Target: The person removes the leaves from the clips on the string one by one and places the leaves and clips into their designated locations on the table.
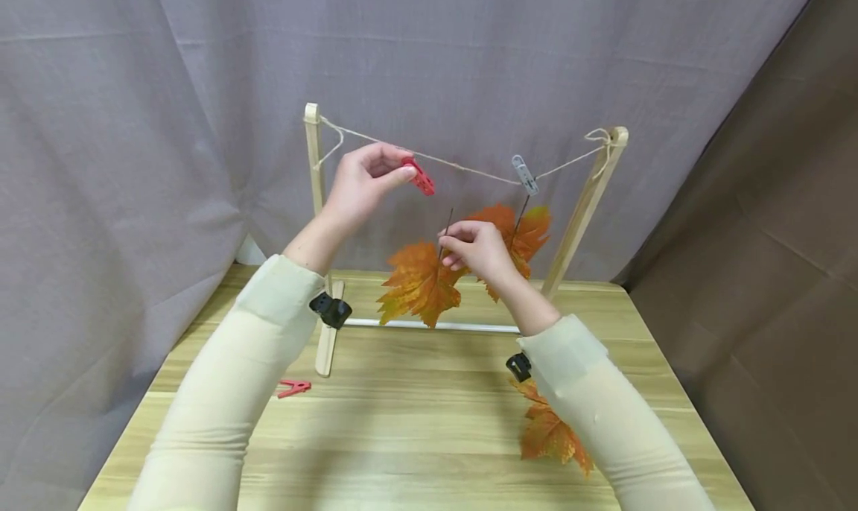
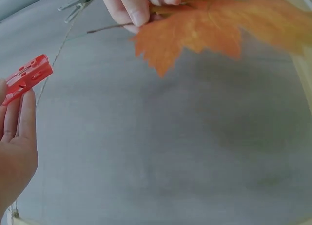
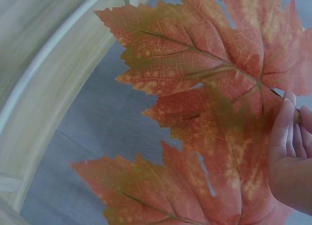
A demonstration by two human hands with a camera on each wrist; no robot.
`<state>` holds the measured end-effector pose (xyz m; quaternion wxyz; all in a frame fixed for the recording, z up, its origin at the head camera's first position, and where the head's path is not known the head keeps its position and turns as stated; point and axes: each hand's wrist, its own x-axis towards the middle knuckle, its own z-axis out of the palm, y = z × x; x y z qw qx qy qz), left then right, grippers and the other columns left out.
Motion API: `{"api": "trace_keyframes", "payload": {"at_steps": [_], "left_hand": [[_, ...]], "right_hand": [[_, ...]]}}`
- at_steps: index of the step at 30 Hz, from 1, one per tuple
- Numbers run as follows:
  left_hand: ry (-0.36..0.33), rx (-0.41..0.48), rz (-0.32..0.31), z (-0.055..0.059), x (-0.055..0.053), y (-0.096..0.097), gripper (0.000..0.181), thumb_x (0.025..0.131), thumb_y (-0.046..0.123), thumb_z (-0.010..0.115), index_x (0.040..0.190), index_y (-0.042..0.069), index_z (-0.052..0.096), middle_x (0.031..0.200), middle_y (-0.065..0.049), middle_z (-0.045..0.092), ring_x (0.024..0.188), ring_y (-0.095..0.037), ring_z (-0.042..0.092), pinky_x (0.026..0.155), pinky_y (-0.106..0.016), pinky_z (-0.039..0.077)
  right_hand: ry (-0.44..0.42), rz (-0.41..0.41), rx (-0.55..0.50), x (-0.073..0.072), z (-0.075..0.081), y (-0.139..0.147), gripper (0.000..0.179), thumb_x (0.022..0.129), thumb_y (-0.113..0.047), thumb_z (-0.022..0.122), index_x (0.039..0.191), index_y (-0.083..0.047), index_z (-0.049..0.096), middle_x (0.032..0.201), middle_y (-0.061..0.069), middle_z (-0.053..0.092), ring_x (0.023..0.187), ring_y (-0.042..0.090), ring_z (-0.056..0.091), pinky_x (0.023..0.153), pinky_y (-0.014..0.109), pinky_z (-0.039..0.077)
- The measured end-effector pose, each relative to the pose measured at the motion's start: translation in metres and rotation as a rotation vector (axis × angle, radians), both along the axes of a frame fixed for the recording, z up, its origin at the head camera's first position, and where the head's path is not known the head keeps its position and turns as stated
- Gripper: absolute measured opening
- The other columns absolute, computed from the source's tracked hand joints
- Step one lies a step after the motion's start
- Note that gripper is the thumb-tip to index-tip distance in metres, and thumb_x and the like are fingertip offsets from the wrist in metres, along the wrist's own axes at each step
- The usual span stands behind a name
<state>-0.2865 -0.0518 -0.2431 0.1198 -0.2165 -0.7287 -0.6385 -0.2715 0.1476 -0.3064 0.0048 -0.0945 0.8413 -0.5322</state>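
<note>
My left hand (image 1: 365, 179) pinches a red clothespin (image 1: 419, 176) close in front of the string (image 1: 462, 167), left of its middle. In the left wrist view the red clothespin (image 2: 28, 79) lies between thumb and fingers. Lower and to the right, my right hand (image 1: 479, 249) pinches the stem of an orange maple leaf (image 1: 422, 284), whose thin end points up. Behind that hand a second leaf (image 1: 532, 232) hangs from the string by a grey clothespin (image 1: 525, 176). The right wrist view shows two leaves overlapping, with the fingers at the stem of one (image 3: 209, 54).
The string runs between a left wooden post (image 1: 313, 142) and a right wooden post (image 1: 583, 213), joined low by a white rod (image 1: 402, 323). Another red clothespin (image 1: 293, 388) lies on the wooden table (image 1: 375, 429) at left. Under the right forearm lies another leaf (image 1: 553, 433).
</note>
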Motion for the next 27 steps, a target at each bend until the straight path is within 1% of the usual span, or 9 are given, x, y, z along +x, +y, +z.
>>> {"api": "trace_keyframes", "payload": {"at_steps": [3, 7, 10, 13, 15, 18, 21, 23, 27], "left_hand": [[-0.009, -0.025, 0.009, -0.006, 0.002, -0.006, 0.025, 0.085, 0.009, 0.067, 0.107, -0.003, 0.064, 0.091, -0.002, 0.07, 0.08, -0.001, 0.063, 0.084, -0.024, 0.052], [-0.012, -0.055, 0.017, -0.015, 0.005, -0.015, 0.025, 0.085, 0.008, 0.068, 0.107, -0.004, 0.064, 0.089, 0.001, 0.069, 0.077, 0.001, 0.062, 0.078, -0.019, 0.051], [-0.022, -0.073, 0.008, -0.024, 0.007, -0.024, 0.026, 0.085, 0.007, 0.067, 0.108, -0.006, 0.063, 0.085, 0.008, 0.067, 0.076, 0.002, 0.061, 0.075, -0.016, 0.05], [-0.046, -0.083, -0.002, -0.033, 0.01, -0.033, 0.027, 0.085, 0.005, 0.066, 0.109, -0.006, 0.062, 0.083, 0.012, 0.065, 0.076, 0.003, 0.061, 0.074, -0.015, 0.05], [-0.055, -0.104, 0.008, -0.04, 0.011, -0.038, 0.027, 0.086, 0.007, 0.066, 0.11, -0.005, 0.062, 0.084, 0.012, 0.065, 0.076, 0.002, 0.06, 0.073, -0.015, 0.05], [-0.059, -0.137, 0.026, -0.048, 0.011, -0.045, 0.028, 0.086, 0.01, 0.067, 0.11, -0.003, 0.063, 0.088, 0.008, 0.066, 0.076, 0.001, 0.06, 0.072, -0.015, 0.05], [-0.069, -0.154, 0.032, -0.056, 0.012, -0.051, 0.028, 0.086, 0.011, 0.067, 0.11, -0.002, 0.063, 0.088, 0.006, 0.067, 0.076, 0.0, 0.061, 0.071, -0.015, 0.049], [-0.079, -0.155, 0.031, -0.061, 0.014, -0.054, 0.027, 0.086, 0.01, 0.067, 0.11, -0.002, 0.064, 0.087, 0.007, 0.067, 0.076, -0.001, 0.061, 0.069, -0.015, 0.049], [-0.089, -0.157, 0.037, -0.072, 0.016, -0.061, 0.027, 0.085, 0.008, 0.067, 0.11, -0.002, 0.063, 0.082, 0.014, 0.065, 0.073, 0.0, 0.06, 0.066, -0.014, 0.049]], "right_hand": [[0.002, 0.007, 0.014, 0.002, -0.005, 0.001, 0.019, 0.091, -0.008, 0.06, 0.102, 0.006, 0.064, 0.107, 0.025, 0.065, 0.054, 0.005, 0.062, 0.057, 0.025, 0.057], [0.002, 0.013, 0.051, 0.006, -0.011, 0.004, 0.019, 0.09, -0.009, 0.06, 0.102, 0.005, 0.066, 0.1, 0.023, 0.068, 0.056, 0.008, 0.063, 0.06, 0.032, 0.058], [0.002, 0.015, 0.07, 0.009, -0.017, 0.007, 0.019, 0.09, -0.009, 0.06, 0.101, 0.005, 0.066, 0.095, 0.022, 0.069, 0.056, 0.01, 0.064, 0.06, 0.033, 0.058], [0.004, 0.017, 0.081, 0.013, -0.023, 0.009, 0.019, 0.09, -0.009, 0.061, 0.101, 0.005, 0.066, 0.093, 0.022, 0.069, 0.057, 0.011, 0.064, 0.059, 0.033, 0.058], [0.004, 0.018, 0.087, 0.015, -0.027, 0.01, 0.018, 0.09, -0.009, 0.061, 0.101, 0.005, 0.067, 0.092, 0.023, 0.069, 0.057, 0.011, 0.064, 0.059, 0.034, 0.058], [-0.005, 0.022, 0.086, 0.017, -0.032, 0.012, 0.018, 0.09, -0.009, 0.061, 0.1, 0.005, 0.067, 0.093, 0.023, 0.069, 0.057, 0.011, 0.065, 0.061, 0.037, 0.059], [-0.016, 0.027, 0.08, 0.019, -0.037, 0.012, 0.018, 0.09, -0.008, 0.061, 0.101, 0.005, 0.066, 0.092, 0.022, 0.069, 0.059, 0.01, 0.065, 0.062, 0.037, 0.059], [-0.024, 0.027, 0.075, 0.02, -0.041, 0.012, 0.018, 0.09, -0.008, 0.061, 0.1, 0.005, 0.066, 0.091, 0.021, 0.069, 0.06, 0.01, 0.066, 0.062, 0.037, 0.059], [-0.035, 0.028, 0.073, 0.023, -0.047, 0.014, 0.018, 0.089, -0.009, 0.061, 0.1, 0.005, 0.067, 0.09, 0.021, 0.069, 0.061, 0.01, 0.066, 0.062, 0.036, 0.059]]}}
